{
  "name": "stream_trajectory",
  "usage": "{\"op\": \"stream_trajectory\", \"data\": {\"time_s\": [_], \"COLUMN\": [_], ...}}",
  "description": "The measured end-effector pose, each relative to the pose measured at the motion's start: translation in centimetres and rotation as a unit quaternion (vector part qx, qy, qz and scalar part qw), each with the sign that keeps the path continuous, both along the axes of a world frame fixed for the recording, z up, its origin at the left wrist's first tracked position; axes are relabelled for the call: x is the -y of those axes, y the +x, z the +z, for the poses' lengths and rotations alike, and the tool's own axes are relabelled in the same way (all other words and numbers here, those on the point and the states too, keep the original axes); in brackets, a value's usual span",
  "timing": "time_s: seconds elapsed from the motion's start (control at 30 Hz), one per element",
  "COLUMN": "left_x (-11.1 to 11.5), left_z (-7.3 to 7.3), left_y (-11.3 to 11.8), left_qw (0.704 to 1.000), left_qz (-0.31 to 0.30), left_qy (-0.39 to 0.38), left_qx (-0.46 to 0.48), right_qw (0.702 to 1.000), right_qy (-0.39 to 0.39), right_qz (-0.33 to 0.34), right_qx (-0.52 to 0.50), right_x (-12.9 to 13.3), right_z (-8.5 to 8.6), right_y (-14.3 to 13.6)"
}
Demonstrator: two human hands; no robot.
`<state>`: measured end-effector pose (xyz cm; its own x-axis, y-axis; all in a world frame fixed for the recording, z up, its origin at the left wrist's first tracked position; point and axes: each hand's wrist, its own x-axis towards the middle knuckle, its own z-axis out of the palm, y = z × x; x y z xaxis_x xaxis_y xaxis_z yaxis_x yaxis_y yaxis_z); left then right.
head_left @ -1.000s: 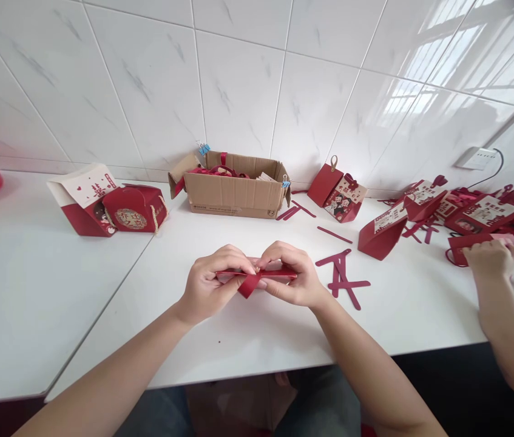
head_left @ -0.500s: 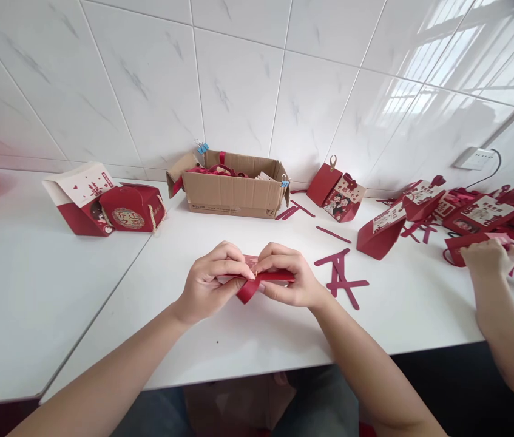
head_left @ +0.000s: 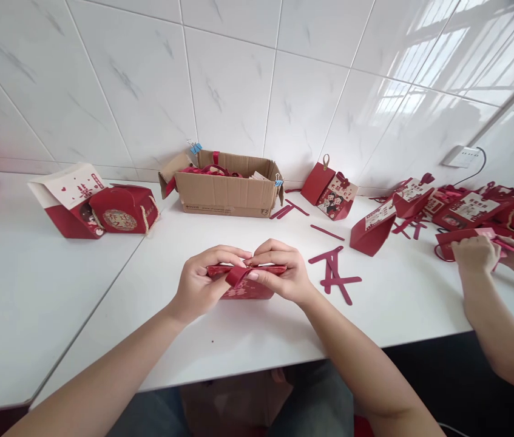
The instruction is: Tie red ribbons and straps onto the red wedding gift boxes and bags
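Note:
Between my hands, over the white table [head_left: 184, 358], is a small red gift box [head_left: 250, 292] with pale print on its front. A dark red strap [head_left: 237, 277] loops forward over its top edge. My left hand [head_left: 204, 276] is closed on the box's left end and the strap, thumb behind the loop. On the other side my right hand [head_left: 279, 270] grips the top edge, its thumb pressed near the strap's base. My fingertips hide where the strap meets the box.
A cardboard box [head_left: 224, 194] of red pieces stands by the wall. Loose red strips [head_left: 341, 281] lie to the right. Finished-looking gift boxes [head_left: 122, 209] stand left, others [head_left: 372, 227] right. At far right a co-worker's hands [head_left: 475, 252] hold a red piece.
The gift box in my hands has tipped so its printed front now shows below my fingers. My right thumb has moved up onto the strap. The view has shifted slightly right.

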<state>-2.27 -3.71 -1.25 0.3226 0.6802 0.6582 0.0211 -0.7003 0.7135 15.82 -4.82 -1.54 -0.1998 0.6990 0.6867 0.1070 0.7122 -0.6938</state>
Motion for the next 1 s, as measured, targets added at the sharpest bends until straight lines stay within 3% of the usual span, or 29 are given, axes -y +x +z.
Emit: {"op": "stream_trajectory", "data": {"time_s": [0.2, 0.57, 1.0], "left_x": [0.08, 0.26, 0.63], "left_z": [0.07, 0.21, 0.48], "left_y": [0.28, 0.63, 0.9], "left_qw": [0.999, 0.997, 0.993], "left_qz": [0.013, 0.039, 0.061], "left_qy": [-0.04, -0.071, -0.097], "left_qx": [0.003, 0.006, -0.001], "right_qw": [0.998, 0.993, 0.996], "right_qy": [-0.037, -0.036, -0.025], "right_qz": [-0.023, -0.062, -0.036], "right_qx": [-0.05, -0.091, -0.077], "right_x": [0.05, 0.14, 0.35], "right_z": [-0.08, 0.09, 0.16], "right_y": [-0.44, -0.75, -0.56]}}
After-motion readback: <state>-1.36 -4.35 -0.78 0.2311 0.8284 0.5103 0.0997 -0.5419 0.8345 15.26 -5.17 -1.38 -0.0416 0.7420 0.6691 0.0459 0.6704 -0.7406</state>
